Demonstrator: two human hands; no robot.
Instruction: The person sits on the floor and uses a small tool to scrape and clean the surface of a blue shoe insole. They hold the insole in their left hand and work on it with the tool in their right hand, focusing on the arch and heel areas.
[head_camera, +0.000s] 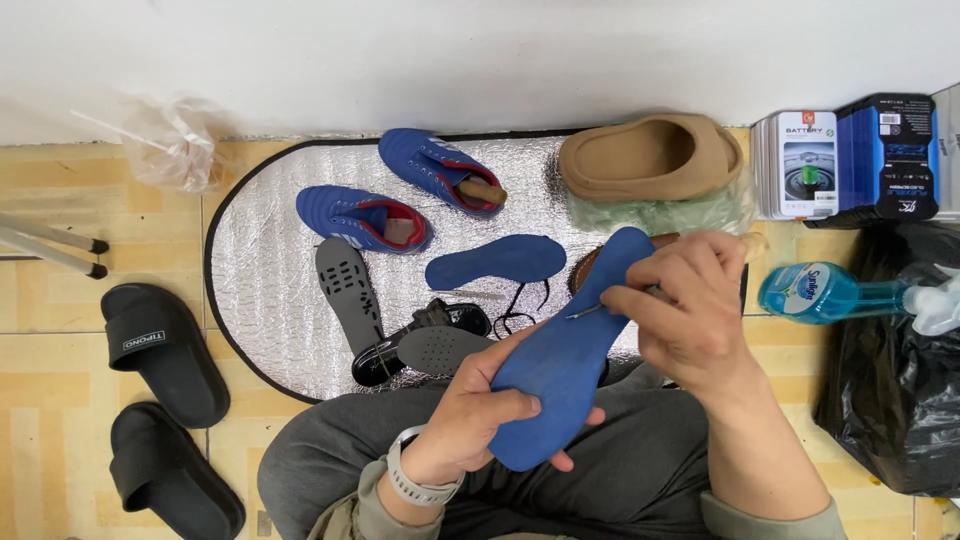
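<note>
Your left hand (478, 415) grips the blue insole (565, 355) from below. Your right hand (685, 305) pinches a thin metal tool (590, 311) against its surface. Next: probably keep the insole steady.

The person wears grey trousers (640, 480), olive sleeves (350, 515), and a white-strapped wristwatch (412, 485).

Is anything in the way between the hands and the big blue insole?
No, nothing visible. The left hand already grips the blue insole from below, and the right hand presses a thin metal tool straight onto its upper part.
</note>
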